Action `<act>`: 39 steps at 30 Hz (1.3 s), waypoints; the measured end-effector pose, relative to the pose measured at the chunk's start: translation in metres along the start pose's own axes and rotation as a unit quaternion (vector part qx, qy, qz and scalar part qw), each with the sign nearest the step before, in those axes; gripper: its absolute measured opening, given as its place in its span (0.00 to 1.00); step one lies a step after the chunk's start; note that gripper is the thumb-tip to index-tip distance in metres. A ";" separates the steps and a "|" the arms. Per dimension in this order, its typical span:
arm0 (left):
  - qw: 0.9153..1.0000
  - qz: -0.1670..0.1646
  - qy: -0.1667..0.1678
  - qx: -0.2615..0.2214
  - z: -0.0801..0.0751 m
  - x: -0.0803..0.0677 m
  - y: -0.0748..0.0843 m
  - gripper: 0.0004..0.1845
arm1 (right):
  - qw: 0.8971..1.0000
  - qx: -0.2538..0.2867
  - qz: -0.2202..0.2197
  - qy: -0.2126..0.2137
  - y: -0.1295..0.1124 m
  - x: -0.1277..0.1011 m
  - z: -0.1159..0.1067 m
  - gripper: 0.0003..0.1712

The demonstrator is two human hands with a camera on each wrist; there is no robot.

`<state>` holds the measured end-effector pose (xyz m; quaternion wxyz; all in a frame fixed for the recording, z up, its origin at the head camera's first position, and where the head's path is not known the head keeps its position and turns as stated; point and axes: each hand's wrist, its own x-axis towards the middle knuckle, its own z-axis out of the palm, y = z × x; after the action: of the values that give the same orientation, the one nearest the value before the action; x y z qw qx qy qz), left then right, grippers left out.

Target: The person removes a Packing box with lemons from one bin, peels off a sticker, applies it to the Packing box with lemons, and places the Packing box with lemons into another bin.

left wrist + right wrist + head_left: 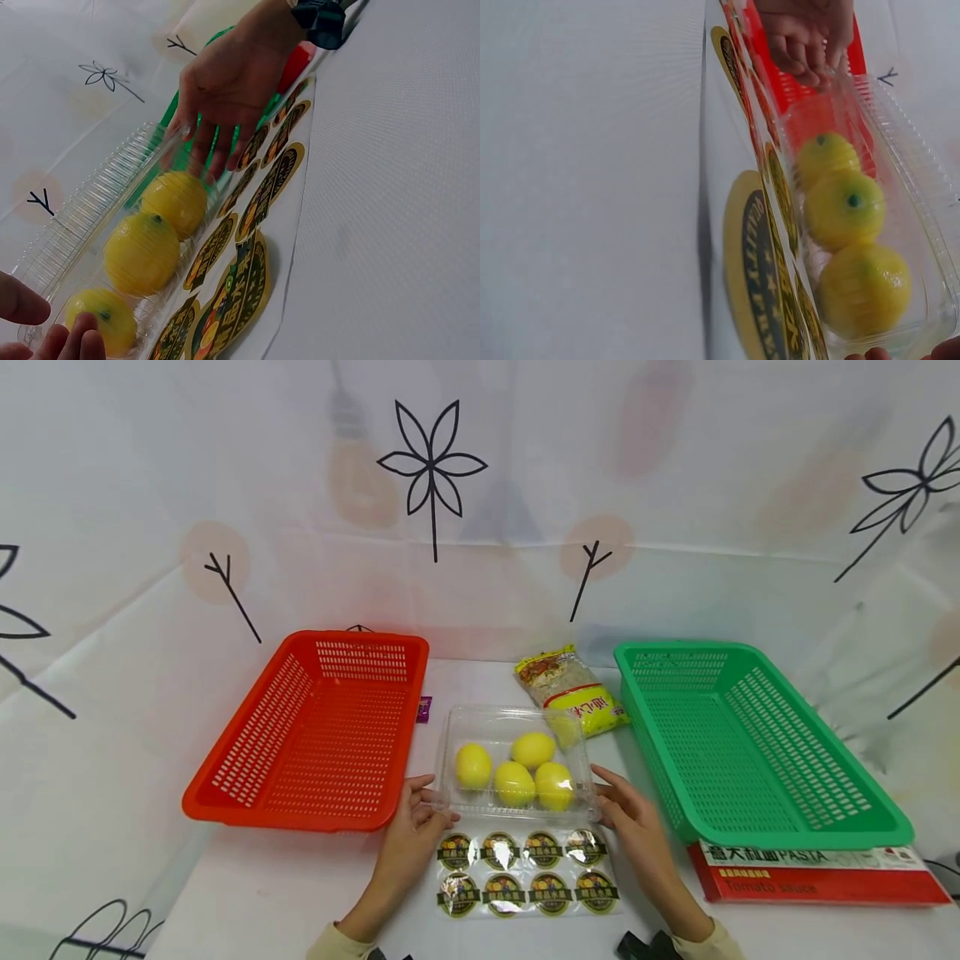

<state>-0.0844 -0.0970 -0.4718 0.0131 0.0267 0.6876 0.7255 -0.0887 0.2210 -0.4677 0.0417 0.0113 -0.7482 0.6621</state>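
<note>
A clear plastic clamshell box (517, 720) with its lid down lies at the table's middle. Inside it are several yellow lemons (514, 784), seen through the plastic in all three views. My left hand (415, 827) holds the box's front left corner between thumb and fingers. At the front right corner, my right hand (633, 827) pinches the rim, its other fingers hanging fairly straight beside the box in the left wrist view. A sheet of round black-and-gold stickers (528, 872) lies flat just in front of the box, between both forearms.
To the left sits a red plastic basket (330, 743); to the right, a green basket (750, 752) rests partly over a red pasta box (817, 887). Behind the clamshell is a yellow food bag (581, 697). A small purple packet (424, 709) shows beside the red basket.
</note>
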 end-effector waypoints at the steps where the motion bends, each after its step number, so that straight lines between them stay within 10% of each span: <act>1: 1.000 -0.001 0.000 -0.003 0.000 0.000 0.000 0.27 | 1.000 0.000 -0.004 -0.001 0.001 0.000 0.000 0.24; 29: 0.999 -0.012 0.010 -0.029 -0.004 -0.002 0.000 0.27 | 1.000 0.001 -0.007 -0.007 0.006 -0.003 -0.004 0.22; 35: 0.995 -0.002 0.007 0.103 -0.009 -0.008 -0.003 0.26 | 0.997 -0.070 0.008 0.003 0.007 -0.013 -0.008 0.17; 39: 0.964 0.032 0.009 0.263 -0.013 -0.008 -0.006 0.16 | 0.982 -0.190 -0.021 0.004 0.009 -0.019 -0.011 0.17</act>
<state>-0.0768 -0.1103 -0.4790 -0.0238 0.0449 0.8529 0.5196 -0.0700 0.2326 -0.4764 0.0600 0.0156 -0.8598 0.5069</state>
